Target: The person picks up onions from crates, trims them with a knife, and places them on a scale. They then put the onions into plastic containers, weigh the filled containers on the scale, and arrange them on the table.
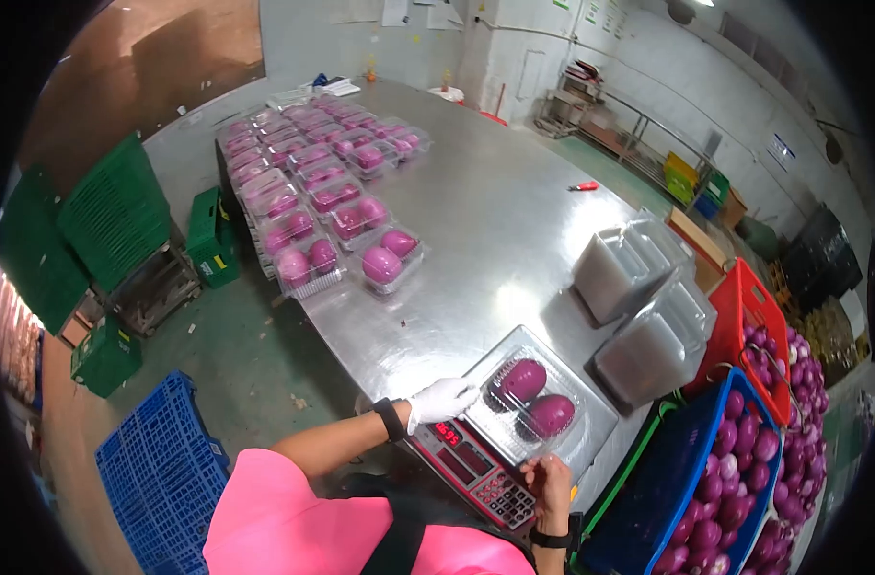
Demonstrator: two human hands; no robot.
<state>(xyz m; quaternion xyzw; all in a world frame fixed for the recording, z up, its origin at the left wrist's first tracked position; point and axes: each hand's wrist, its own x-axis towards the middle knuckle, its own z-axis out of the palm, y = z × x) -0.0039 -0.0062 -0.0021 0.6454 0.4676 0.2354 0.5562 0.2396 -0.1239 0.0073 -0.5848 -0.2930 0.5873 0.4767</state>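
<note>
A clear plastic tray (536,398) with two purple onions (552,415) rests on the metal plate of a red digital scale (476,470), whose red display is lit. My left hand (441,402), in a white glove, is at the tray's left side with its fingers stretched toward it; whether it touches the tray is unclear. Bare, my right hand (550,484) is just below the tray's lower right corner, over the scale's edge, with curled fingers. Whether anything small is between those fingers cannot be made out.
Many packed onion trays (308,172) cover the table's far left. Stacked empty clear containers (648,307) stand right of the scale. Beside the table are a blue crate (682,479) of onions and a red crate (744,287). A red-handled tool (583,187) lies farther back.
</note>
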